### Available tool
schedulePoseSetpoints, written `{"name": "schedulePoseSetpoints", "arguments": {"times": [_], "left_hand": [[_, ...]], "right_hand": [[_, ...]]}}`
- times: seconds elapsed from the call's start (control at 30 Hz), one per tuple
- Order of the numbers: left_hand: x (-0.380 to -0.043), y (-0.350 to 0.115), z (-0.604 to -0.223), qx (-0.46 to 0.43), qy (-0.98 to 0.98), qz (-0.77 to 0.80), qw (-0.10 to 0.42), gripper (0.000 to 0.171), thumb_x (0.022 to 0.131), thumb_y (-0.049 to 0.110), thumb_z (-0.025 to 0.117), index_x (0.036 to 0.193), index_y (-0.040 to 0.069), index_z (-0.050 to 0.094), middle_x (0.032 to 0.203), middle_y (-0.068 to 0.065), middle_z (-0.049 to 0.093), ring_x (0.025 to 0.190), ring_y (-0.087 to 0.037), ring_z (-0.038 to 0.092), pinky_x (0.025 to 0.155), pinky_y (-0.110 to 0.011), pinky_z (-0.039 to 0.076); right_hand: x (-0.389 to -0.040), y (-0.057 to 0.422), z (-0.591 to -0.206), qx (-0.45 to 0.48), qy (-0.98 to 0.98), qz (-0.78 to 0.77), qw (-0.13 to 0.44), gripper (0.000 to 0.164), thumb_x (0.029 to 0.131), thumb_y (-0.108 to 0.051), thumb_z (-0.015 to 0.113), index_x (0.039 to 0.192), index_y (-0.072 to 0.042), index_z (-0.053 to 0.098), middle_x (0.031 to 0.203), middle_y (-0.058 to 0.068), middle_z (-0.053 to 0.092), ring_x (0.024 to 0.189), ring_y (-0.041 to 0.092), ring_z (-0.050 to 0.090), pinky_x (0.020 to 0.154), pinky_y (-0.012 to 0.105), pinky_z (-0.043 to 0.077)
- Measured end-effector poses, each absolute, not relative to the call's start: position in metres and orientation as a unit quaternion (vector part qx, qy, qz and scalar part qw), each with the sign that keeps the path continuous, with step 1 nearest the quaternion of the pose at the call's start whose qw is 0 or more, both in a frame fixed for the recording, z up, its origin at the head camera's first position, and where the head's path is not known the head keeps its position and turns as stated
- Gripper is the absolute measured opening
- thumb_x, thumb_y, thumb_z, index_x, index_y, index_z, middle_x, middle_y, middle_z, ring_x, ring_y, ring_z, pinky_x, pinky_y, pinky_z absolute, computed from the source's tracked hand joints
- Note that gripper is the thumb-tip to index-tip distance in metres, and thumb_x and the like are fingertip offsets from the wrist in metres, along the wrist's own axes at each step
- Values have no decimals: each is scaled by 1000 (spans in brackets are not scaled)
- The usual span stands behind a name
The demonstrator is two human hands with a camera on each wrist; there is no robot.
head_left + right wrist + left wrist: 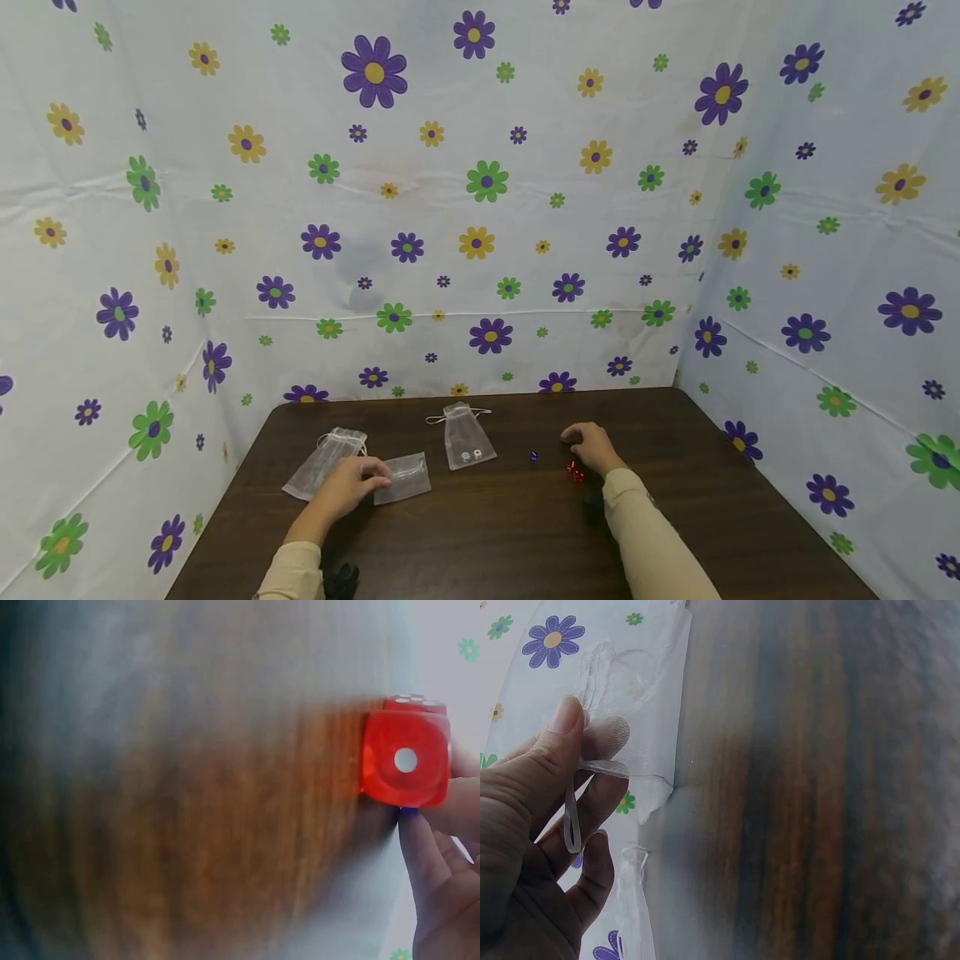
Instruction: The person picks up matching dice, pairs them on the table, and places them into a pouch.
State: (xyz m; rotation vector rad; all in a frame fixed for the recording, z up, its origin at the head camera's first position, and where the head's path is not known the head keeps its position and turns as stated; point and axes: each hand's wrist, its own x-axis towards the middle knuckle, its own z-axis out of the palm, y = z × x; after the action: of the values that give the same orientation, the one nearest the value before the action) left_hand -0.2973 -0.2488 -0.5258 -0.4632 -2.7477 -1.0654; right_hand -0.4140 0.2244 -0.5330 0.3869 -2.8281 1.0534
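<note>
My left hand (348, 486) pinches a sheer white drawstring bag (630, 754) between thumb and fingertips; a loop of its cord hangs down by the fingers. In the head view this bag (408, 478) stretches to the right of the hand. On the far right of the table, my right hand (595, 447) has its fingers bent over the tabletop. A bit of a blue die (409, 811) shows at its thumb tip, mostly hidden behind a red die (406, 759). Red dice (575, 471) lie just below that hand. Another blue die (534, 456) sits to its left.
A sheer drawstring bag (467, 436) with white dice (472, 456) in it lies at the back middle. Another sheer bag (311, 475) lies left of my left hand. The dark wooden table (465, 550) meets floral cloth walls (480, 275) at back and sides.
</note>
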Motion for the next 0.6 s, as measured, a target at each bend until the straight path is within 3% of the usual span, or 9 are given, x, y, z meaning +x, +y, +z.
{"name": "schedulePoseSetpoints", "arguments": {"times": [0.4,0.6], "left_hand": [[-296,-248,-525,-153,-919,-354,77,7,88,22,78,86,17,74,90,7,71,82,-11,62,76,-33,54],[-295,-248,-524,-152,-918,-358,77,7,89,23,77,86,17,74,89,8,71,81,-10,61,75,-31,53]], "right_hand": [[-414,220,-532,132,-924,352,61,21,85,17,68,97,0,74,97,11,73,99,33,67,93,52,51],[-409,208,-516,181,-912,362,64,21,86,15,68,100,1,74,99,10,72,99,32,66,91,49,52]]}}
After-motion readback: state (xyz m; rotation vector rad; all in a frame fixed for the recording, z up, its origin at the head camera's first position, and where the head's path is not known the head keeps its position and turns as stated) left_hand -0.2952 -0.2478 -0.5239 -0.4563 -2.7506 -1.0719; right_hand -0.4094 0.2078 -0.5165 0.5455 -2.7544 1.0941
